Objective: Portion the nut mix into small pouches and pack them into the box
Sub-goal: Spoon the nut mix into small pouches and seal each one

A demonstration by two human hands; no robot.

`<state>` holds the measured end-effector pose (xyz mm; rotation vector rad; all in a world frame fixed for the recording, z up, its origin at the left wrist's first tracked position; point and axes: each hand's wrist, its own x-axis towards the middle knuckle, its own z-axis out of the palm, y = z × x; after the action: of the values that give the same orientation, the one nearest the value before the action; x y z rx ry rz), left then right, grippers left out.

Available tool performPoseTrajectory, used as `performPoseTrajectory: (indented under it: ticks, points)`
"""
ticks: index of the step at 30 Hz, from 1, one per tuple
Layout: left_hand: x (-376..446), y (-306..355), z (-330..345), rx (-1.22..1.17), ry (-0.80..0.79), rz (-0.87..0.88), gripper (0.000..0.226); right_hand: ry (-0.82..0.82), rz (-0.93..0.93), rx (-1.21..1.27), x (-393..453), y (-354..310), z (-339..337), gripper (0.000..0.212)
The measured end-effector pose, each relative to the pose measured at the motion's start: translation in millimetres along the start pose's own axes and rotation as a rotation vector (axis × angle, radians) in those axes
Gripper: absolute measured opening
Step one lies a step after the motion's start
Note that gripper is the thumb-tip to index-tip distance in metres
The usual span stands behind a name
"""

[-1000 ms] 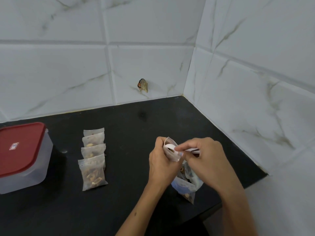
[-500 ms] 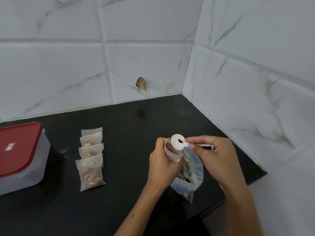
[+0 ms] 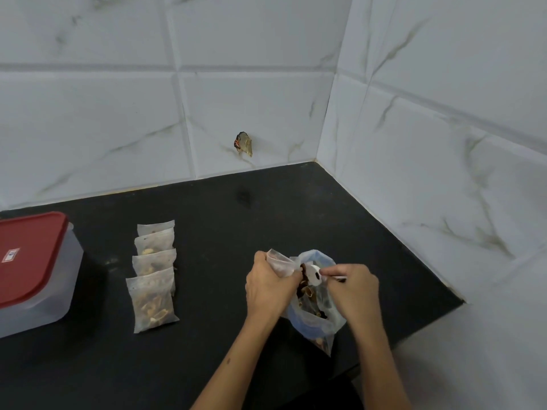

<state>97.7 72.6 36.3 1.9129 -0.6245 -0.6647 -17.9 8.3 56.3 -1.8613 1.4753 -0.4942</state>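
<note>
Head: spoon (image 3: 314,273) over nut bag (image 3: 318,318)

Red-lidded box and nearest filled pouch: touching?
Apart. The head view shows bare black counter between the red-lidded box and the nearest filled pouch.

On the black counter (image 3: 236,335), a small pouch (image 3: 279,263) is gripped by the left hand (image 3: 266,287) while a white spoon (image 3: 315,273) is held by the right hand (image 3: 353,287) over the open nut-mix bag (image 3: 313,318), with four filled pouches (image 3: 154,276) overlapped beside a red-lidded box (image 3: 32,270).
</note>
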Motion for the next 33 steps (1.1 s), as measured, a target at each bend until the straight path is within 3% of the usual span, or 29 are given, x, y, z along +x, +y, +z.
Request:
performPoseTrajectory:
  ticks: [8, 12, 13, 16, 19, 23, 29, 33]
  points:
    - [19, -9, 12, -0.135, -0.196, -0.256, 0.063, 0.114, -0.108, -0.185, 12, 9, 43, 0.012]
    - [23, -13, 14, -0.386, -0.247, -0.269, 0.014, 0.033, -0.183, -0.126, 15, 11, 39, 0.017]
    - [23, -13, 13, -0.439, -0.242, -0.282, 0.013, -0.002, -0.173, -0.108, 18, 11, 35, 0.019]
    - [24, -14, 12, -0.508, -0.222, -0.332, 0.019, -0.081, -0.091, -0.087, 22, 12, 27, 0.024]
    - [25, -15, 10, -0.545, -0.227, -0.381, 0.018, -0.046, -0.038, -0.045, 25, 14, 28, 0.024]
    - [26, -14, 9, -0.653, -0.294, -0.401, 0.070, -0.047, 0.080, 0.051, 28, 14, 32, 0.022]
    - [23, -14, 13, -0.680, -0.276, -0.407, 0.054, -0.135, 0.240, 0.143, 35, 20, 24, 0.018]
    - [19, -14, 10, -0.673, -0.245, -0.411, 0.031, -0.207, 0.334, 0.177, 38, 21, 14, 0.015]
